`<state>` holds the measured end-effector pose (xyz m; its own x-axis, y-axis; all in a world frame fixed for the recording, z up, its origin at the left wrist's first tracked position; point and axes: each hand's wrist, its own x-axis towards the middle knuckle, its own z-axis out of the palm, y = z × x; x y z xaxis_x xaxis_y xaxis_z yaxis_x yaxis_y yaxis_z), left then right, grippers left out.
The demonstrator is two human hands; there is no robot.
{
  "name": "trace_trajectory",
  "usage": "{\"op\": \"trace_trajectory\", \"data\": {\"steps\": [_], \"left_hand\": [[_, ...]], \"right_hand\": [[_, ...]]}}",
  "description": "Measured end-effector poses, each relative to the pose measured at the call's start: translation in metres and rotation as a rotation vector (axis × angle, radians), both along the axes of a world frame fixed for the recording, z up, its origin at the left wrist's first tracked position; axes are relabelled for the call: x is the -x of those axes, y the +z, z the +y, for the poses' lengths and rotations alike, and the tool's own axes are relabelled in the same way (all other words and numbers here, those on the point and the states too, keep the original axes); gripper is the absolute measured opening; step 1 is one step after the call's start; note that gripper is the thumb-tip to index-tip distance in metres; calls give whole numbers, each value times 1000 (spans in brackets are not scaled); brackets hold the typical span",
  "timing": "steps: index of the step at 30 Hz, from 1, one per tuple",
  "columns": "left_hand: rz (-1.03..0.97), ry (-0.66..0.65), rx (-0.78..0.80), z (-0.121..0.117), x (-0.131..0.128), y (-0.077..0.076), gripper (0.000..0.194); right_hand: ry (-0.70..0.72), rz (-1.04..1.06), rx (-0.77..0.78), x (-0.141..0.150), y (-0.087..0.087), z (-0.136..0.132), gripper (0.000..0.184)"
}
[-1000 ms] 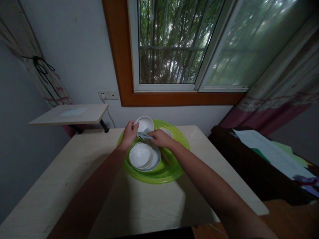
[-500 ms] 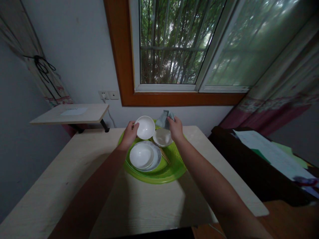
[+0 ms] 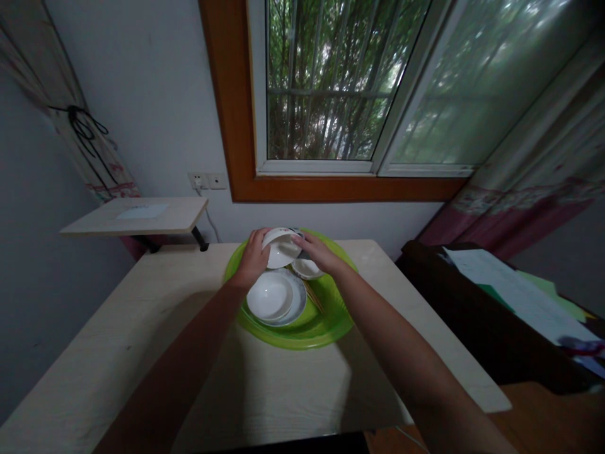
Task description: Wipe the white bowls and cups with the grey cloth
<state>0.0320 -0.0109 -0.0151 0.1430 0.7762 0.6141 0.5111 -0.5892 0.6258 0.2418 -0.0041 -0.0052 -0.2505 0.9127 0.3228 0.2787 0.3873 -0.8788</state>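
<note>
My left hand (image 3: 254,257) grips a small white bowl (image 3: 280,249) by its left rim, held tilted above a round green tray (image 3: 312,328). My right hand (image 3: 316,253) is closed at the bowl's right edge, with a bit of grey cloth (image 3: 297,234) showing at its fingertips behind the bowl. On the tray lie a white bowl (image 3: 269,296) nested on a plate (image 3: 297,299), another small bowl (image 3: 307,269) under my right hand, and wooden chopsticks (image 3: 314,296).
The tray rests on a pale wooden table (image 3: 142,340) below a window. A small side shelf (image 3: 132,217) stands at the left by wall sockets. A dark cabinet (image 3: 482,334) with papers stands on the right beside a curtain.
My right hand with the cloth came back down from the far side of the tray to the right edge of the bowl. The left hand tilted the bowl flatter.
</note>
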Motion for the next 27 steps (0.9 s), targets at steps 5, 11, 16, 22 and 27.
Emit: {"op": "trace_trajectory", "data": {"steps": [5,11,16,22,27], "left_hand": [[60,-23,-27,-3,-1,3,48],[14,-49,28,1,-5,-3,42],[-205,28,194,10,-5,-10,47],[-626,-51,619,4,1,1,39],[-893,-405,1098,6,6,6,56]], "right_hand": [[-138,-234,-5,-1,-2,1,32],[-257,-415,14,1,-6,7,29],[-380,-492,-7,0,0,5,28],[-498,-415,-208,-4,10,-3,32],[-444,-483,-391,7,16,-14,53]]}}
